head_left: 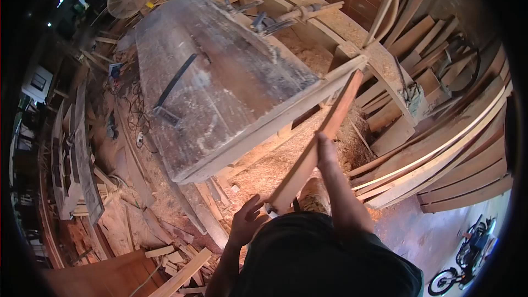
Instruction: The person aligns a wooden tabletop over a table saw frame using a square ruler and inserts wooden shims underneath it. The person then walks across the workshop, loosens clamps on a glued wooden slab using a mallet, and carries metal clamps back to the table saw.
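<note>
A long reddish-brown board (308, 154) slants from the person's waist up to the near right corner of the workbench (220, 93). My right hand (325, 147) is closed around the board's right edge, about midway along it. Beside the board's lower end is my left hand (248, 219), its fingers apart and slightly curled, holding nothing that shows. On the worn bench top lies a dark flat strip (177, 80) with a crosspiece at its lower end.
Clamps (267, 22) lie along the bench's far side, near a wooden frame (330, 33). Curved boards (440, 159) are stacked at the right. Sawdust and offcuts (181, 258) cover the floor. A motorcycle (467, 253) stands at the lower right.
</note>
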Demonstrator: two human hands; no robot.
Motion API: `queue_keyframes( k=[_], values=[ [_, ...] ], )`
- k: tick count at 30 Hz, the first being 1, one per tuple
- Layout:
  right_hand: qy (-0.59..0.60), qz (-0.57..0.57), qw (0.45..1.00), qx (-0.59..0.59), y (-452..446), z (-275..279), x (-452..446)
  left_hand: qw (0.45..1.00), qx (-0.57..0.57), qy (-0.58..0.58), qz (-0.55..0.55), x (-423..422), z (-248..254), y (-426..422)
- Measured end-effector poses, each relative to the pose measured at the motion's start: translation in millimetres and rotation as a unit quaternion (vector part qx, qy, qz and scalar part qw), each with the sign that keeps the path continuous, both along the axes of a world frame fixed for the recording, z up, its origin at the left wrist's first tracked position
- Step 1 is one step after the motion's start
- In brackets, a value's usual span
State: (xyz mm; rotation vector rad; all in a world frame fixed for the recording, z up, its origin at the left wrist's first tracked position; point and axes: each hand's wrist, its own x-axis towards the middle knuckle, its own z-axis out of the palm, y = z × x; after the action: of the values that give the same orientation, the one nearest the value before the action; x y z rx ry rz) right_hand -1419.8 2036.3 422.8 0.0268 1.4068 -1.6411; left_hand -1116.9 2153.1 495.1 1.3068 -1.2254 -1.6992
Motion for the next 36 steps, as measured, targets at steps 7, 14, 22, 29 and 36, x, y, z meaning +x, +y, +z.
queue_keyframes(
  k=[7,14,22,29,36],
  values=[
    [0.085,0.063,0.99,0.098,22.7,10.8,-32.1,0.969,0.114,-0.065,0.207,118.0,-14.8,-8.8],
    [0.105,0.02,0.985,0.132,0.2,-0.1,-2.3,0.929,0.141,0.136,0.315,199.9,-14.9,-58.7],
    [0.125,-0.067,0.972,0.185,-72.5,-4.5,72.5,0.912,0.177,0.053,0.366,281.3,-81.2,-132.7],
    [0.166,-0.027,0.961,0.22,-48.9,15.5,111.8,0.968,0.08,-0.084,0.223,275.5,-51.7,-221.0],
    [0.199,-0.057,0.933,0.296,16.4,38.2,192.3,0.963,0.246,0.075,0.081,275.2,-68.8,-268.4]
  ],
)
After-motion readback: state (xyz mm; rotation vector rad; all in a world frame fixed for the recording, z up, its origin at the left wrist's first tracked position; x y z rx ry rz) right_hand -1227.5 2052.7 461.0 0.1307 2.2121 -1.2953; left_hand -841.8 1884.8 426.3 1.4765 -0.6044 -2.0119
